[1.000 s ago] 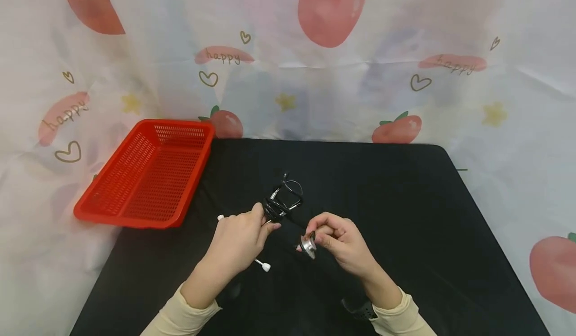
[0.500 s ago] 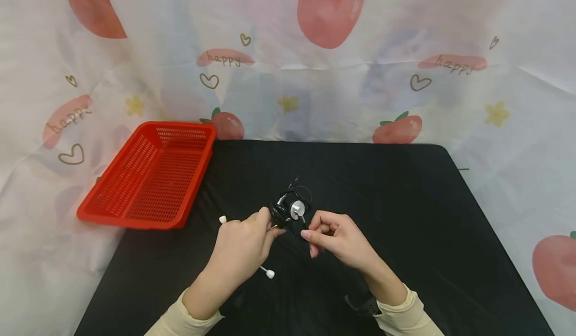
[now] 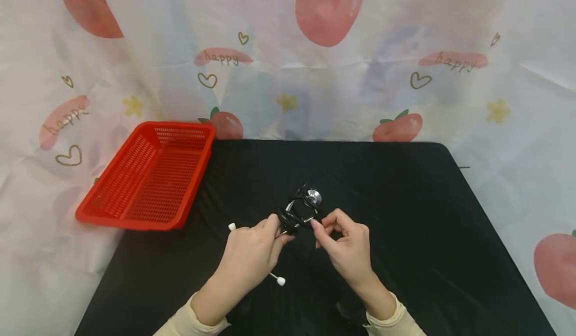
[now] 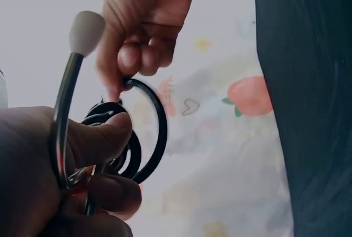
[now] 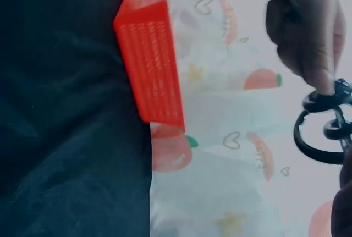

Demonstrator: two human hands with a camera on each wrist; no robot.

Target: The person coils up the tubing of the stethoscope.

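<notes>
A stethoscope is held above the black table [image 3: 405,216], its black tubing [image 3: 292,215] wound into a small coil. The silver chest piece [image 3: 313,196] sits at the coil's far side. My left hand [image 3: 275,230] grips the metal ear tubes and the coil; white ear tips [image 3: 232,226] [image 3: 281,280] stick out on either side of it. My right hand [image 3: 320,226] pinches the tubing at the coil's right. In the left wrist view my left hand [image 4: 71,160] clamps the black tubing loops [image 4: 151,138] and an ear tip [image 4: 86,28] rises. The right wrist view shows my right hand [image 5: 305,28] touching the loop [image 5: 316,138].
An empty red mesh basket [image 3: 148,173] stands at the table's left edge, partly on the strawberry-print cloth [image 3: 315,76] that covers the backdrop and surrounds. The basket [image 5: 151,66] also shows in the right wrist view.
The right hand let go of the chest piece, which now lies on the coil's far side, and moved up to pinch the tubing. Both hands drifted slightly right.
</notes>
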